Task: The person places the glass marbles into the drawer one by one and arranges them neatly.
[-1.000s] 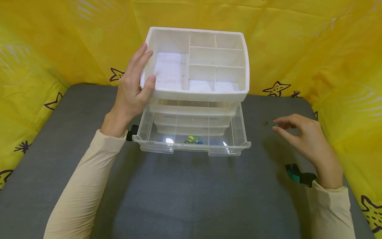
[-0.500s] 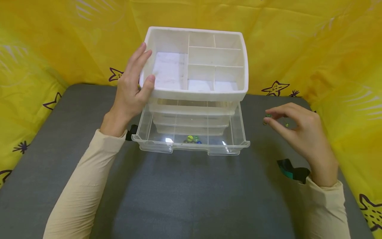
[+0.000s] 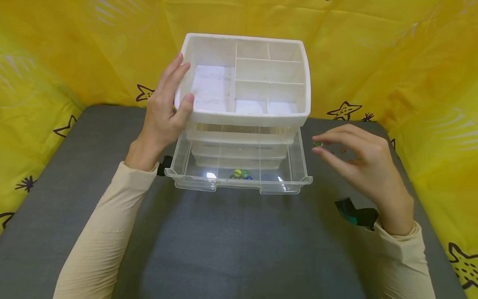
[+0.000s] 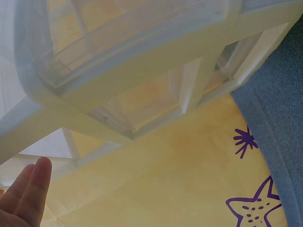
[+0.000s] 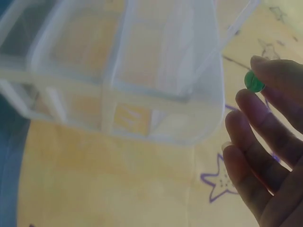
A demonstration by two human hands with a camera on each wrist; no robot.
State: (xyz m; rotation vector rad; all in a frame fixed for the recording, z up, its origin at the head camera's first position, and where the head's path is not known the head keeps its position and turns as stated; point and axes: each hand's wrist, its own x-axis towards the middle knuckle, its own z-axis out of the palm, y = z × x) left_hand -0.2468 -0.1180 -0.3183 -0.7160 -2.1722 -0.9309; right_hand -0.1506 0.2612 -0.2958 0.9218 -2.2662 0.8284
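My right hand [image 3: 367, 166] pinches a green glass marble [image 5: 254, 81] between thumb and forefinger, just to the right of the pulled-out clear drawer [image 3: 239, 186]. The other fingers of that hand are spread below the marble in the right wrist view. Inside the drawer, several marbles [image 3: 238, 172], yellow, green and blue, lie together near its front wall. The drawer belongs to a white plastic drawer unit [image 3: 244, 119] with a divided tray on top. With fairly straight fingers, my left hand [image 3: 162, 106] rests against the unit's upper left side, thumb at the front corner.
A few small marbles [image 3: 343, 150] lie on the dark grey tabletop [image 3: 239, 241] behind the right hand, partly covered by it. Yellow patterned cloth [image 3: 347, 62] stands around the back and sides. The drawer's front lip juts toward me.
The right hand has lifted the green marble and carried it leftward to the drawer's right side. More small marbles show on the table behind it. The left hand stays on the unit.
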